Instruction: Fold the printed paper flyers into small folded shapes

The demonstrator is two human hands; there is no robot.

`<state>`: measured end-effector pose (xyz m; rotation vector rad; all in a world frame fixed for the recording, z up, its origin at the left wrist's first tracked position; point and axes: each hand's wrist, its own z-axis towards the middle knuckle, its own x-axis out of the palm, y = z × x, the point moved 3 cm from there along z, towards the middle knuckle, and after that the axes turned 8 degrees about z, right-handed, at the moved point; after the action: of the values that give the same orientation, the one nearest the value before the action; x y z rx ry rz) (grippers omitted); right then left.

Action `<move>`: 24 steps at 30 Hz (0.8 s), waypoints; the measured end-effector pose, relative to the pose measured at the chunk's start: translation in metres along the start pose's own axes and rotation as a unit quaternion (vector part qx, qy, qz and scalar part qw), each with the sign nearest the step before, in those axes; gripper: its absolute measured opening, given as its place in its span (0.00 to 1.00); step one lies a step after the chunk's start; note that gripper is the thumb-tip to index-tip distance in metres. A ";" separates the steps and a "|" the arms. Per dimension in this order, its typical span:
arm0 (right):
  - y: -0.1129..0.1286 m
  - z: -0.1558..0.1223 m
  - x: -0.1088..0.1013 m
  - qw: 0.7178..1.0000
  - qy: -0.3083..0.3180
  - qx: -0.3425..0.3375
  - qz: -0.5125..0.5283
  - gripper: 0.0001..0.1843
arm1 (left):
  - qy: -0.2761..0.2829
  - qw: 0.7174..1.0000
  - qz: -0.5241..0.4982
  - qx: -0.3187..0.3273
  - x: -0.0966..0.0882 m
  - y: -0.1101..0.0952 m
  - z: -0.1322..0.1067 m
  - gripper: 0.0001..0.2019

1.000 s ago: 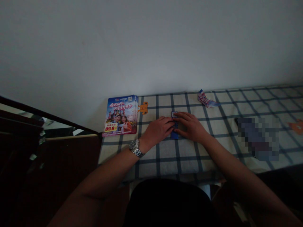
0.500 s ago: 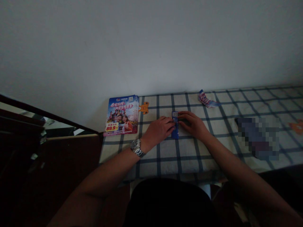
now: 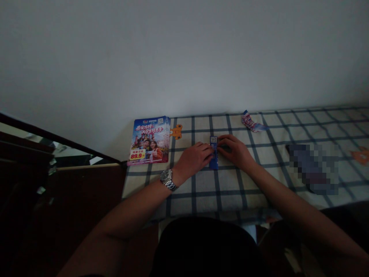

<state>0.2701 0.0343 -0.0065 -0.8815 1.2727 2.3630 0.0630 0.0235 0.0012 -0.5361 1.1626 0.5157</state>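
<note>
A narrow folded blue paper strip (image 3: pixel 213 153) lies on the checked cloth (image 3: pixel 230 188) between both hands. My left hand (image 3: pixel 196 158), with a metal watch on its wrist, presses the strip's left edge with its fingertips. My right hand (image 3: pixel 235 151) presses the strip's right edge near its top, fingers bent and close together. Both hands rest on the cloth, and the strip's lower end pokes out below them.
A stack of colourful flyers (image 3: pixel 149 140) lies at the cloth's left end by the wall. A crumpled printed paper (image 3: pixel 251 121) sits at the back. A blurred dark object (image 3: pixel 314 167) lies to the right. Dark wooden furniture (image 3: pixel 57 200) stands on the left.
My right hand has slid off the strip to its right side, so more of the blue strip shows. The left hand has stayed in place.
</note>
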 end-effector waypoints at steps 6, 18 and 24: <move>-0.001 -0.001 0.000 1.000 -0.002 -0.001 0.006 0.05 | 0.004 1.000 0.017 0.000 0.000 0.000 0.000 0.14; -0.004 0.002 0.002 1.000 -0.007 0.014 -0.005 0.03 | 0.022 0.997 0.067 0.012 -0.004 -0.004 0.001 0.15; -0.005 0.002 0.003 1.000 -0.006 0.001 -0.019 0.02 | 0.024 0.997 0.067 0.016 -0.002 -0.004 0.001 0.15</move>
<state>0.2699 0.0385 -0.0107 -0.8824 1.2430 2.3325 0.0654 0.0210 0.0038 -0.4475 1.2552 0.6011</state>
